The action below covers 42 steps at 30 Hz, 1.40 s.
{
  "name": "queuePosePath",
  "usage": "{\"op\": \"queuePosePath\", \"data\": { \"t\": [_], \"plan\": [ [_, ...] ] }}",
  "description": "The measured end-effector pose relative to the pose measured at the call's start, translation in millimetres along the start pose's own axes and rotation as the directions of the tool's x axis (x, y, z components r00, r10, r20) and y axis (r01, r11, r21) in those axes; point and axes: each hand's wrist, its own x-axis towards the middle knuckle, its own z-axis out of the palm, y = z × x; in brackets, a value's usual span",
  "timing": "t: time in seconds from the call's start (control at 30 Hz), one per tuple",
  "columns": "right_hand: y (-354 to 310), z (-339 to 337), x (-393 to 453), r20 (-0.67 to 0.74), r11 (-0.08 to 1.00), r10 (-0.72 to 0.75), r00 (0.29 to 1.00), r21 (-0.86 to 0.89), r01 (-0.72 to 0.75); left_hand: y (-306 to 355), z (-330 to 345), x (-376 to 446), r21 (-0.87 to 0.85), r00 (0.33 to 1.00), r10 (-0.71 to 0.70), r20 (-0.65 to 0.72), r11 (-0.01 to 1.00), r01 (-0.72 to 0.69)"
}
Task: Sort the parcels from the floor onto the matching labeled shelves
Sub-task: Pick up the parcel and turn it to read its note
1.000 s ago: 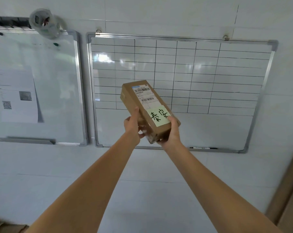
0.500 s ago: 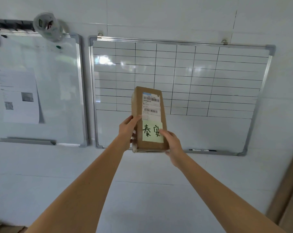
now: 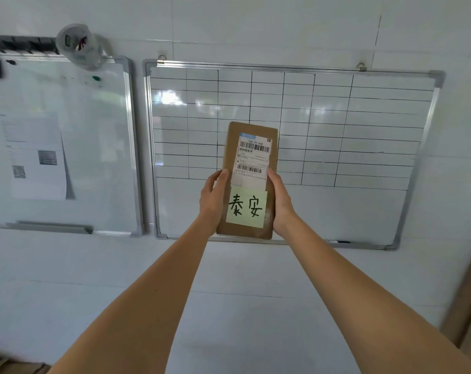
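Here, a white tiled wall (image 3: 256, 25) fills nearly the whole view. The gridded whiteboard (image 3: 336, 206), ruled in black rows and columns with blank cells, hangs at its centre in a grey metal frame. To the left of that whiteboard, just beside it, hangs a plain whiteboard (image 3: 99, 157) carrying a printed sheet (image 3: 34, 157) with two QR-like squares, its text too blurred to read. A clear plastic tape roll (image 3: 79, 47) sits at the plain board's top corner, up and left of the gridded whiteboard.

In front of the gridded whiteboard's lower middle, a brown cardboard parcel (image 3: 249, 230) is held upright at arm's length. Its white shipping label (image 3: 253, 160) shows two barcodes and a code that looks like "530-D5 A68"; the smaller print is illegible. Below the label, a yellow sticky note (image 3: 246, 209) reads "泰安" in black marker.

The left hand (image 3: 212, 201) grips the parcel's left edge, thumb on the front face, and the right hand (image 3: 281, 203) clasps the right edge likewise.
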Motion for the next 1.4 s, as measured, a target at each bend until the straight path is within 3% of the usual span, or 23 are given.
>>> {"op": "queuePosePath", "data": {
  "t": [0.4, 0.63, 0.9, 1.1, 1.4],
  "plan": [
    [3.5, -3.7, 0.5, 0.005, 1.000, -0.004, 1.000, 0.000, 0.004, -7.5, -6.7, 0.6, 0.060, 1.000, -0.014, -0.016, 0.998, 0.015],
    [-1.6, -10.7, 1.8, -0.022, 1.000, -0.009, 1.000, -0.015, 0.008, 3.8, 3.1, 2.6, 0.128, 0.995, -0.085, 0.048, 0.989, 0.078],
    [4.6, -9.5, -3.2, -0.019, 0.999, 0.001, 1.000, -0.035, -0.001, 1.2, 0.0, -8.9, 0.192, 0.999, -0.045, -0.015, 0.980, 0.047],
    [28.4, 23.5, -3.6, 0.044, 0.998, 0.037, 0.998, -0.060, -0.035, 5.2, -41.2, -14.4, 0.269, 0.998, -0.015, -0.062, 0.963, 0.032],
    [75.9, 131.1, -24.9, 0.190, 0.993, 0.093, 0.977, -0.084, -0.078, 24.4, -149.2, -36.4, 0.331, 0.961, 0.002, -0.277, 0.939, 0.094]
  ]
}}
